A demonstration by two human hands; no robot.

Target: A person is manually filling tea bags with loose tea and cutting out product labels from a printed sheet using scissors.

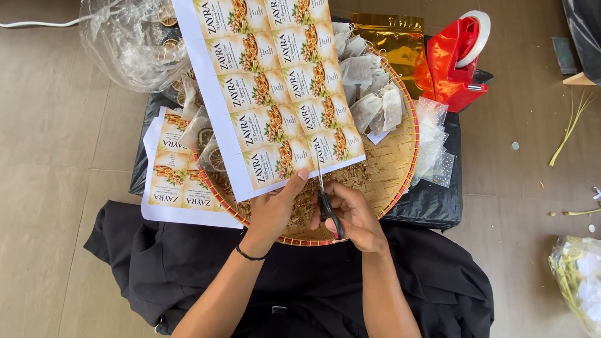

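Closest to me, my two forearms rise from a lap covered in black cloth point(188, 263), the left wrist wearing a thin black band point(249, 255). My left hand point(272, 209) pinches the lower edge of a large white sheet of printed cream-and-orange labels point(275, 81), thumb on top near the bottom corner, fingers closed on the paper. My right hand point(354, 216) is wrapped through the handles of a pair of black-handled scissors point(325, 200); the blades point toward 12 o'clock and enter the sheet's bottom edge between two label columns.

Under the sheet sits a round woven bamboo tray with a red-striped rim point(400, 169). On it, at 1 o'clock from my hands, lies a heap of white filter tea bags point(369, 87). At 9 o'clock, a smaller cut sheet of the same labels point(172, 175) rests partly beneath the tray, on black plastic sheeting point(432, 200) spread on the floor. At 2 o'clock stands a red tape dispenser with a white roll point(460, 59), beside a shiny gold foil pouch point(391, 40) and small clear bags point(433, 141). At 11 o'clock sits a clear plastic bag of dried slices point(131, 37).
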